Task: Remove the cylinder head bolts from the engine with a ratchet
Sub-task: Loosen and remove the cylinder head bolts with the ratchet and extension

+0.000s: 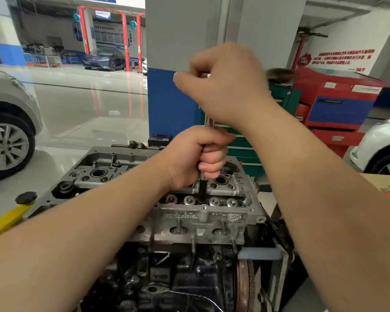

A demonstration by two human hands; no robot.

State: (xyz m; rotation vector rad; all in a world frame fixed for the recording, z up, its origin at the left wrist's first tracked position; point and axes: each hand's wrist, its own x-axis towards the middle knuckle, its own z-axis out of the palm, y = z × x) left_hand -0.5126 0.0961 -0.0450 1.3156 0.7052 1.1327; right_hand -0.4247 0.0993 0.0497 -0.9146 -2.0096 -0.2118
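Both forearms reach forward over the engine point(189, 221). The left hand point(196, 158) wraps its curled fingers around the lower part of an upright ratchet extension point(208, 122), thumb on top, knuckles turned right. Above that grip, the right hand point(227, 82), wrist bent and blurred, closes over the tool's top end, where a bit of bright metal shows. Below the left fist, the dark socket end point(200, 192) drops into the cylinder head point(212, 212) among the valve springs; the bolt itself is hidden.

hands point(198, 158): bare, no gloves | forearms point(99, 221): bare, no sleeves | no jewellery
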